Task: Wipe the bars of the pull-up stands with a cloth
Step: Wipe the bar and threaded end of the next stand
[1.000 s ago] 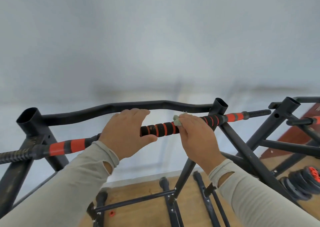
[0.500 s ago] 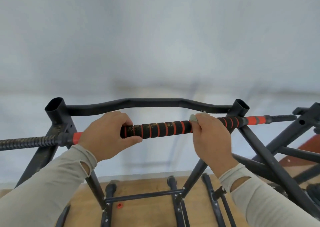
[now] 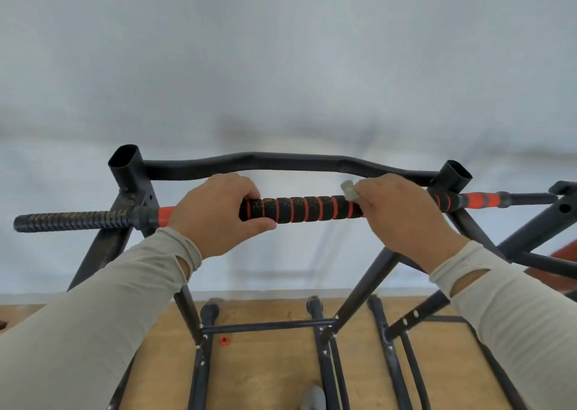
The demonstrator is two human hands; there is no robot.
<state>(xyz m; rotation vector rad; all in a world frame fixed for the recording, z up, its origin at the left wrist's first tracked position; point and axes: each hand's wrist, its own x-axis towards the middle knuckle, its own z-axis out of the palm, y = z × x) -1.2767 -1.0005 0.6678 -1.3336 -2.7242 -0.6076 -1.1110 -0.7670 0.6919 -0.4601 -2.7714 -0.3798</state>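
Black-and-orange foam is covering one straight bar (image 3: 307, 209), near the one curved bar (image 3: 281, 163) at the far side. One left hand (image 3: 215, 214) is gripping it at left; one right hand (image 3: 402, 213) is curling round it at right, pressing one pale cloth (image 3: 349, 190) against it.

Right hand (image 3: 402, 213) and cloth (image 3: 349, 190) farther right along the bar (image 3: 307, 209), more striped grip bare
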